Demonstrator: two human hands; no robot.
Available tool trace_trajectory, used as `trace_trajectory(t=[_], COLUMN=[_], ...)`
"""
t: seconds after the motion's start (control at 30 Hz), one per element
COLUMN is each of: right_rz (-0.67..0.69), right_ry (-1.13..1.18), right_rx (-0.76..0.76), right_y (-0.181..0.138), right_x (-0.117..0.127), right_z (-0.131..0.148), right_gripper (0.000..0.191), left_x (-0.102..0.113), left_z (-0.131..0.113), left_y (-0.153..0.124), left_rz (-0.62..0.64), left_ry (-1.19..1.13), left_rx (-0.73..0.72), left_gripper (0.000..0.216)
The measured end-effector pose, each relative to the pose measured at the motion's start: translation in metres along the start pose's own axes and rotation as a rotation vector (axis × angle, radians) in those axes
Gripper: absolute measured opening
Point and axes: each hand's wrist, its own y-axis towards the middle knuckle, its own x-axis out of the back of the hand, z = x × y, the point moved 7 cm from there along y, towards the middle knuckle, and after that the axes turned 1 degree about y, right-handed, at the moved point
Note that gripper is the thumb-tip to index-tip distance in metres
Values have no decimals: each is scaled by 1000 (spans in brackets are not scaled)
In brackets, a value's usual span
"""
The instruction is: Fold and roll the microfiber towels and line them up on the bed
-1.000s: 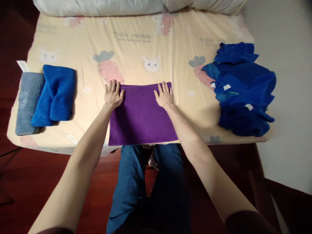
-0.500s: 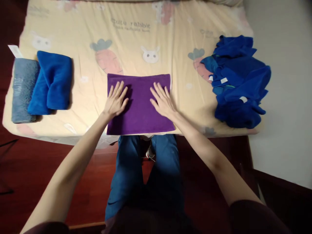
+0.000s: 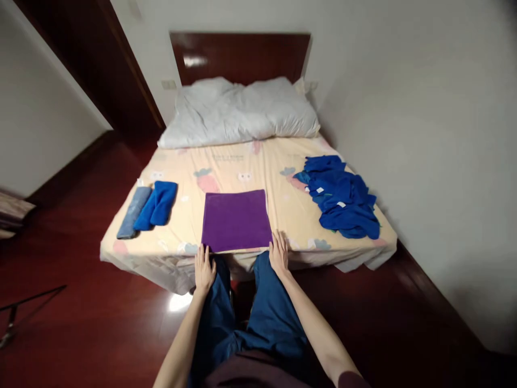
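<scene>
A purple towel (image 3: pixel 236 221) lies flat and squared at the near edge of the bed, straight ahead of me. My left hand (image 3: pixel 204 269) is at its near left corner, fingers stretched out. At the near right corner is my right hand (image 3: pixel 278 253), its fingers extended too. Whether the fingertips touch the cloth, I cannot tell. Neither hand holds anything. Left of the towel lie a folded blue towel (image 3: pixel 163 203) and a rolled grey-blue towel (image 3: pixel 134 213), side by side. To the right is a crumpled heap of blue cloths (image 3: pixel 343 199) with white tags.
The bed (image 3: pixel 194 231) has a yellow sheet with carrot and rabbit prints. A long pale pillow (image 3: pixel 246 113) lies before the dark wooden headboard (image 3: pixel 242 56). A wall (image 3: pixel 436 161) rises on the right. A black stand leg (image 3: pixel 32 299) is on the red floor at left.
Both hands have come back from the middle of the purple towel to its near corners. My view has tilted up, so the pillow and headboard now show.
</scene>
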Motion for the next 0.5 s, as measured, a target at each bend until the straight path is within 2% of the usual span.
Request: trace_trajectory(t=[0.1,0.2,0.37,0.5], right_rz=[32,60,40,-24], right_ry=[29,0,-50,-26], right_rx=[129,195,222,218], right_y=[-21,-36,-48,-46], right_x=[1,1,13,32], right_z=[14,24,27,22], right_gripper=[57,62,60,57], left_x=[5,13,34,50], left_z=[5,2,-17,-21], left_y=[-25,-35,-34,-23], left_rz=[-80,-107,-132,-76], left_ry=[0,33,177,249], left_rx=[32,21,-100,-182], left_gripper=[65,59,51,49])
